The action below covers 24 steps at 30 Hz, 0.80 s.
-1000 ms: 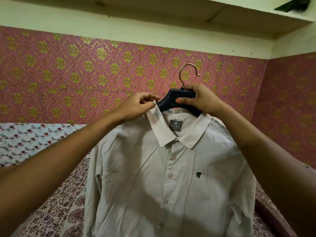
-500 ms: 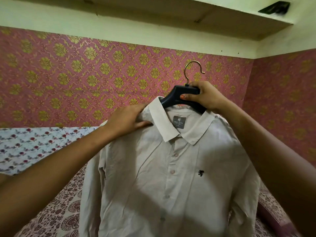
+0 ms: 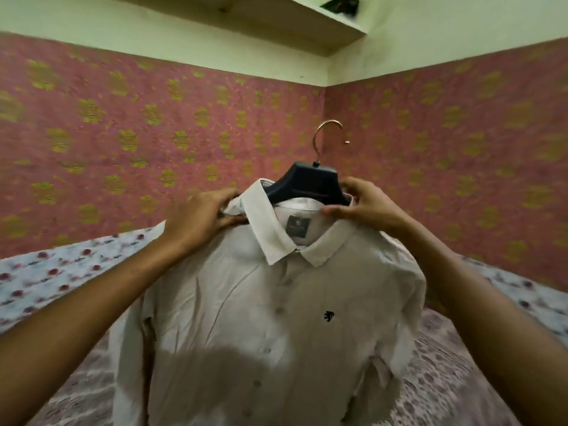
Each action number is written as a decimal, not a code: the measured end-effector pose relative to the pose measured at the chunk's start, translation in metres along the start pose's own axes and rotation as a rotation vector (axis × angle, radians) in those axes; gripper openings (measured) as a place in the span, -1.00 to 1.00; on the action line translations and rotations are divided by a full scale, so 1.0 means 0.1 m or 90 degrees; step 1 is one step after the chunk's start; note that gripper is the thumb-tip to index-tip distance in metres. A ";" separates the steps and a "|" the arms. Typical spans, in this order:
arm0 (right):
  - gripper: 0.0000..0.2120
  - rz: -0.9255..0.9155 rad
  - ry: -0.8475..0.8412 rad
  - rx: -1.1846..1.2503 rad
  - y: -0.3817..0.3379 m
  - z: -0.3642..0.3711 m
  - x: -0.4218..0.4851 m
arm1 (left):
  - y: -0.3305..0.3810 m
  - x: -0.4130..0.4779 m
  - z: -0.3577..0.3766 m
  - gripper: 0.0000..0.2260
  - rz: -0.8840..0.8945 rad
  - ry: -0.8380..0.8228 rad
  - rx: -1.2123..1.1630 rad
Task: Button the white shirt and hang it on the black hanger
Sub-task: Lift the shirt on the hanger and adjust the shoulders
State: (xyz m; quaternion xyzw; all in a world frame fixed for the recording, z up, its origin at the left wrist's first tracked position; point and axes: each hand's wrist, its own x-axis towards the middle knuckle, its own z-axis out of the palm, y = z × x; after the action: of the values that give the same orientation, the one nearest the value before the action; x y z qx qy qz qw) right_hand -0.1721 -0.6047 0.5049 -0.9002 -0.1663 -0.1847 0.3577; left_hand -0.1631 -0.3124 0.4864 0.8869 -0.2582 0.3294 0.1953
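Pink flowered wallpaper is behind. Over the bed, the white cloth shirt hangs on the black plastic hanger. Left hand and right hand each pinch its collar. It looks light and floppy; hold the stiff hanger.

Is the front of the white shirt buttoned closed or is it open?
Closed: on the white shirt the front edges overlap, and a row of buttons runs down the middle.
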 end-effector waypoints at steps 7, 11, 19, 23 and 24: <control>-0.68 0.174 0.106 -0.142 0.96 -0.94 -1.17 | 0.83 0.65 0.89 -0.58 0.114 -0.023 -0.132; -0.79 0.244 0.215 -0.219 1.34 -1.64 -1.92 | 1.80 0.91 1.41 -0.72 0.167 -0.067 -0.218; -0.79 0.343 0.286 -0.346 1.77 -3.22 -3.46 | 4.03 1.20 2.34 -0.69 0.294 -0.106 -0.324; -0.82 0.406 0.312 -0.406 1.98 -4.01 -4.17 | 5.17 1.29 2.72 -0.71 0.323 -0.115 -0.377; -0.80 0.416 0.319 -0.423 2.02 -4.18 -4.32 | 5.43 1.31 2.82 -0.71 0.326 -0.120 -0.392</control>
State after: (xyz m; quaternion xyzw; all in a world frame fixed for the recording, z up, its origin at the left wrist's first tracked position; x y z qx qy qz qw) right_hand -0.5524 -1.1108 0.4748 -0.8982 0.2809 -0.3157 0.1208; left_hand -0.2602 -0.9303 0.4725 0.7205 -0.5739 0.1918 0.3388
